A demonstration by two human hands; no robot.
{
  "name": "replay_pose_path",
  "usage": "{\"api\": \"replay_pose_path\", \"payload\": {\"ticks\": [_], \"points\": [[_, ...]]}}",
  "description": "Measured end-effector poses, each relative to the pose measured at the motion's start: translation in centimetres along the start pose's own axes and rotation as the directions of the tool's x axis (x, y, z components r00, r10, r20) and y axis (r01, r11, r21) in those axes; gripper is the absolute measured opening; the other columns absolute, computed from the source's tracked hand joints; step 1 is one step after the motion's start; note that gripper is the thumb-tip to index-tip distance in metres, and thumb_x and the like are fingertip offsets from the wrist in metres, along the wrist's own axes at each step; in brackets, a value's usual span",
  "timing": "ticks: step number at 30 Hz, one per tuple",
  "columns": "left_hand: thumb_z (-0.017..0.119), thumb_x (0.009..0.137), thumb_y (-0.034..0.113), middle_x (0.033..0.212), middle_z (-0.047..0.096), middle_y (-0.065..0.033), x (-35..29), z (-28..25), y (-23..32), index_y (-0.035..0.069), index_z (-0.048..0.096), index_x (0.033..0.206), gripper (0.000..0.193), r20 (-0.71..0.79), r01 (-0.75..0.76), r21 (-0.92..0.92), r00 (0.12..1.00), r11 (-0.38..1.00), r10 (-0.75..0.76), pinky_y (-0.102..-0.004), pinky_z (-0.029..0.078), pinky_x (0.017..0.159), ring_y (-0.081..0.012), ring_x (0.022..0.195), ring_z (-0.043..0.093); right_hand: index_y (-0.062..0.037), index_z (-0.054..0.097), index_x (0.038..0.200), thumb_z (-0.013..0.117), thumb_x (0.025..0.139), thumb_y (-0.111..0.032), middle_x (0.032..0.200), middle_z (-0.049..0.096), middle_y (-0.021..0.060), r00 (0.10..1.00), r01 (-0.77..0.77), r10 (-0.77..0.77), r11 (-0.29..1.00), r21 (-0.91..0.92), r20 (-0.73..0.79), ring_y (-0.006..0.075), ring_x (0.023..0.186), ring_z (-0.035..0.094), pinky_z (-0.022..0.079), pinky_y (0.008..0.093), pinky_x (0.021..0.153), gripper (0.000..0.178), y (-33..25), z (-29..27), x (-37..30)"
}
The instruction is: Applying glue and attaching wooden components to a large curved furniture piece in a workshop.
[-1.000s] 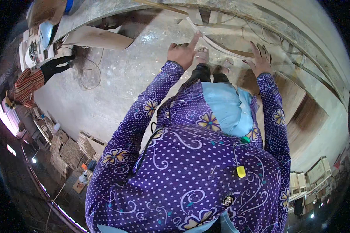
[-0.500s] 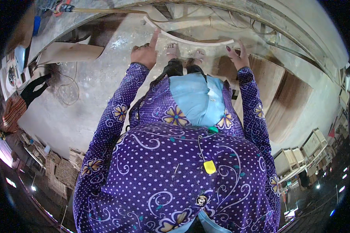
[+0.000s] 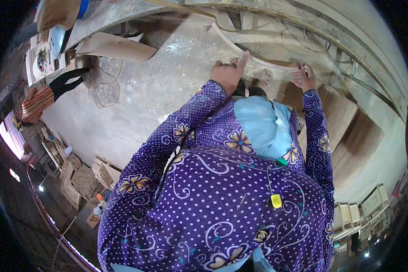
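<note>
A thin, pale curved strip runs beyond my feet, with its right end at my right fingers. My left hand is at the strip's middle, one finger stretched against it and the others bent back. Nothing shows inside this hand. My right hand has its fingers bent together at the strip's right end, a dark-nailed digit resting on it. How firmly it grips is hard to make out.
A long wooden beam with hoses curves across the far side. Boards lie at the right and a curved panel at the left. Another person is at far left. Wooden frames stand at lower right.
The view has swung, so everything sits further right and lower. My right fingers have gone from spread beside the strip's end to bent against it. My left finger has slid along the strip toward its middle.
</note>
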State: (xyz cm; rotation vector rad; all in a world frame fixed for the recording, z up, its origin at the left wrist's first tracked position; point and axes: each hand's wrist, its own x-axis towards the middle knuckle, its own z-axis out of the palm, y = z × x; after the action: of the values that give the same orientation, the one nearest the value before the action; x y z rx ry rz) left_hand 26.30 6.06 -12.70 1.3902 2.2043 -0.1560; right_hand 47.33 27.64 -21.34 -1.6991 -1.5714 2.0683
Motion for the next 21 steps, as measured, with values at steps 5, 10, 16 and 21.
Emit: {"api": "replay_pose_path", "payload": {"ticks": [5,10,16,21], "points": [[0.042,0.080,0.013,0.073,0.064,-0.0112,-0.3,-0.2,0.7,0.020,0.014,0.143,0.069,0.004,-0.134,0.043,0.991,0.990,0.134,-0.0424,0.045,0.076,-0.0257,0.065,0.063,-0.0145,0.033,0.131,0.052,0.089,-0.037,0.082,0.065,0.0082,1.000,-0.004,0.004,0.997,-0.081,0.001,0.0152,0.056,0.061,0.047,0.0259,0.050,0.051,-0.5,0.0,-0.4],[0.043,0.083,0.019,0.084,0.065,-0.0133,-0.5,-0.7,-0.7,0.021,0.011,0.143,0.068,-0.035,-0.095,0.025,0.995,0.995,0.095,-0.0430,0.044,0.078,-0.0265,0.074,0.063,-0.0137,0.030,0.132,0.051,0.089,-0.037,0.084,0.065,0.0085,0.998,-0.057,0.056,0.996,-0.066,-0.025,0.0161,0.059,0.062,0.047,0.0262,0.051,0.053,0.1,-0.4,0.1],[0.050,0.083,0.045,0.090,0.064,-0.0154,0.6,-0.7,-3.0,0.014,0.006,0.142,0.080,0.041,0.062,0.048,0.997,0.997,-0.064,-0.0455,0.040,0.082,-0.0279,0.083,0.062,-0.0153,0.029,0.133,0.053,0.088,-0.035,0.079,0.063,0.0081,0.996,-0.090,0.090,0.995,0.042,0.020,0.0175,0.057,0.060,0.047,0.0283,0.050,0.054,1.0,-1.0,0.4],[0.051,0.081,0.027,0.079,0.063,-0.0112,-0.5,-0.1,-0.9,0.024,0.030,0.136,0.059,0.108,-0.290,-0.039,0.950,0.956,0.293,-0.0444,0.044,0.071,-0.0303,0.067,0.061,-0.0158,0.031,0.129,0.055,0.088,-0.024,0.080,0.058,0.0089,0.997,-0.074,0.078,0.985,0.155,-0.020,0.0170,0.059,0.058,0.045,0.0282,0.044,0.048,2.4,-1.4,1.5]]}}
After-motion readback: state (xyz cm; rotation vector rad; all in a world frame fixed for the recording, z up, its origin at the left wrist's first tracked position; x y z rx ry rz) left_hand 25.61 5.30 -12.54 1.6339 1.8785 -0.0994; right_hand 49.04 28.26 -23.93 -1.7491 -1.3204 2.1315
